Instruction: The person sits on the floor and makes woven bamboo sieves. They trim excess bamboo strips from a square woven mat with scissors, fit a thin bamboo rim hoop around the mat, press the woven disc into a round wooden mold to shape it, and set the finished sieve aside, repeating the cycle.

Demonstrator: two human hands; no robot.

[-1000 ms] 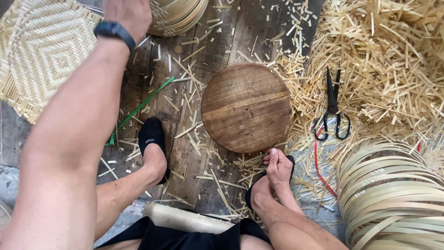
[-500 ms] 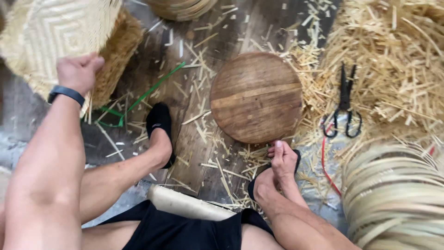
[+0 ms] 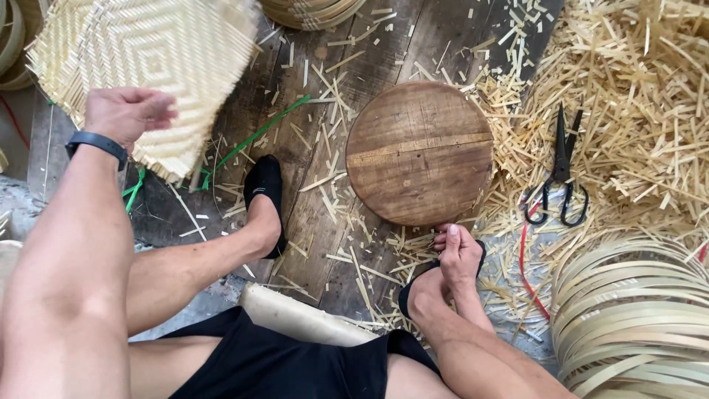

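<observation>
Your left hand [image 3: 125, 114] grips the woven bamboo mat [image 3: 148, 70], upper left; right hand [image 3: 459, 255] rests half-curled, nothing pinched, w/ fingertips at the round wooden board [image 3: 419, 151]. Judging: mat's being fetched; next needs it laid flat on board.

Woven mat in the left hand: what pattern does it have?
The woven mat is pale straw with nested concentric diamonds, clearest in the head view.

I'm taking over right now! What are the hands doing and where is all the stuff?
Left hand: gripping the edge of the woven bamboo mat, lifted off the floor.
Right hand: resting on the right foot, empty, beside the round wooden board.
Scissors lie on the bamboo offcuts, right of the board. Coiled bamboo strips sit lower right.
Done: mat is woven and picked up.
Left: edges look untrimmed; nothing is on the board.
</observation>
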